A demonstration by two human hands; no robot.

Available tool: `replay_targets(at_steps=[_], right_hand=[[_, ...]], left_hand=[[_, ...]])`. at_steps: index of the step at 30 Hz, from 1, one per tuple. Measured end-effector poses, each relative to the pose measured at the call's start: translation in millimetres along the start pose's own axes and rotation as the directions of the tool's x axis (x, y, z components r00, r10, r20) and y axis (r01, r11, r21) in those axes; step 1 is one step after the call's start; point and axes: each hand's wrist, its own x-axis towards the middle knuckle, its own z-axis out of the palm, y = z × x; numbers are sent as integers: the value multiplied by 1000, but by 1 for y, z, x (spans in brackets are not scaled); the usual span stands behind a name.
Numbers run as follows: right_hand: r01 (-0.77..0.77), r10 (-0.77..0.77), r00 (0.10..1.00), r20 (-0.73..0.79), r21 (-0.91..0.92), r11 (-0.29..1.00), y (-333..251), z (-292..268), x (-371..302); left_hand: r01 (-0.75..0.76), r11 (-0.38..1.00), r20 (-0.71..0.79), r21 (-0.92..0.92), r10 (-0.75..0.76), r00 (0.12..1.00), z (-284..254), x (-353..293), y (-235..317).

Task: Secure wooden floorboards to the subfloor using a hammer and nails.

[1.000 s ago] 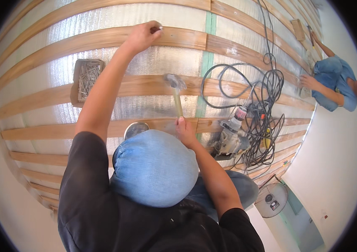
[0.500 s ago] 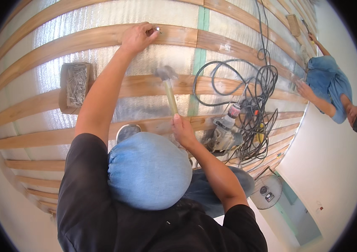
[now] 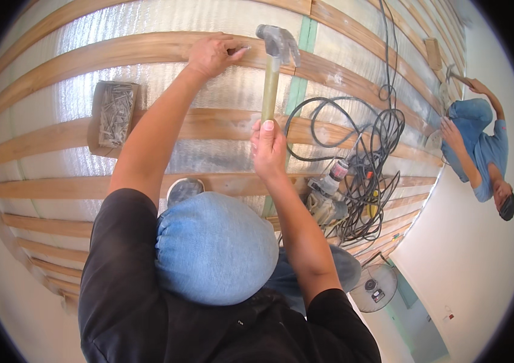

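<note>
My left hand (image 3: 216, 55) rests on a wooden batten (image 3: 148, 47), its fingers pinched on a small nail (image 3: 247, 47), of which only a little shows. In my right hand (image 3: 269, 146) is a claw hammer (image 3: 271, 91), gripped by its yellowish handle. The hammer is raised, with its grey head just right of the nail and apart from it. Beside my left forearm stands an open cardboard box (image 3: 94, 130) full of grey nails (image 3: 116, 112).
Silvery foil sheeting (image 3: 220, 154) lies between the parallel battens. Right of my right hand are a power drill (image 3: 327, 202) and a tangle of black cable (image 3: 378, 145). A co-worker (image 3: 477, 139) crouches at far right, holding a hammer (image 3: 458, 75). A fan (image 3: 375, 289) stands lower right.
My right hand has lifted the hammer up and away from my body, toward the batten where my left hand is. The left hand keeps its pinch. The co-worker's hammer has come into view.
</note>
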Motion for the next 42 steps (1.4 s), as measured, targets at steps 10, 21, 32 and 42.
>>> replay_targets(at_steps=[10,21,32,42], right_hand=[[-2,2,1000,4,179,984,-23,-10,7],[-145,143,989,44,34,989,65,-3,56],[393,-406,914,16,210,895,79,-12,23],[579,-604,794,-63,381,721,-85,-4,-3]], left_hand=[[-88,994,-44,60,91,995,6,-4,-13],[276,832,-18,-481,-325,946,-6,11,1],[189,840,-130,-509,-292,948,-8,16,21],[231,884,-175,-405,-323,930,-20,-3,-2]])
